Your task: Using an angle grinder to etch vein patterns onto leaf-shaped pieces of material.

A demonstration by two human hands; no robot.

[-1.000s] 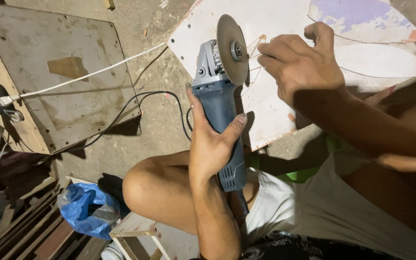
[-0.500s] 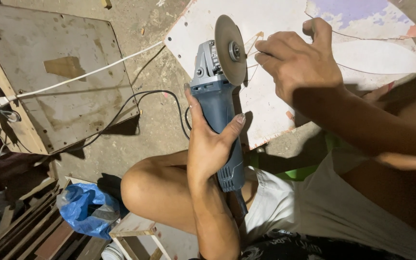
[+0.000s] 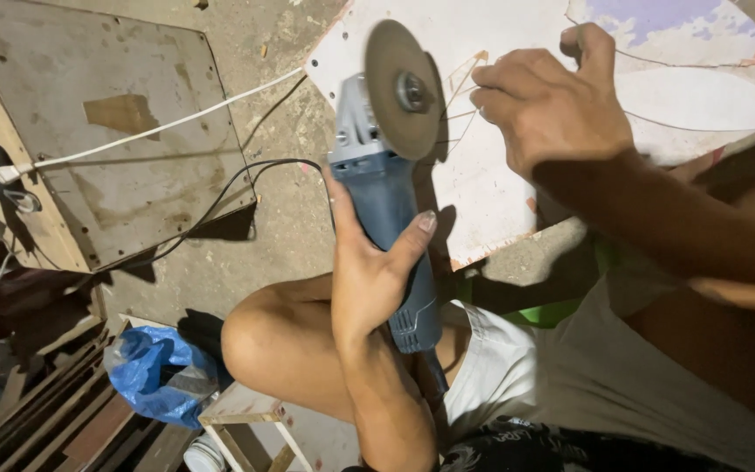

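Left hand grips a blue grinder, disc up, while the right hand rests closed on a white board.

The left hand (image 3: 373, 271) is wrapped around the grinder (image 3: 382, 205) body, thumb up along its right side, holding it over the bent knee with the head pointing away. The disc (image 3: 402, 89) sits tilted at the far end, its centre nut showing, its edge overlapping the near corner of the board (image 3: 500, 188). The right hand (image 3: 552, 100) lies just right of the disc, fingers curled and thumb raised; I cannot tell whether it holds anything. The board lies flat on the concrete floor with thin drawn lines on it. A black cable (image 3: 220, 197) and a white cable (image 3: 159, 135) run left across the floor over a grey panel (image 3: 72, 70). A blue bag (image 3: 155, 371) lies lower left.
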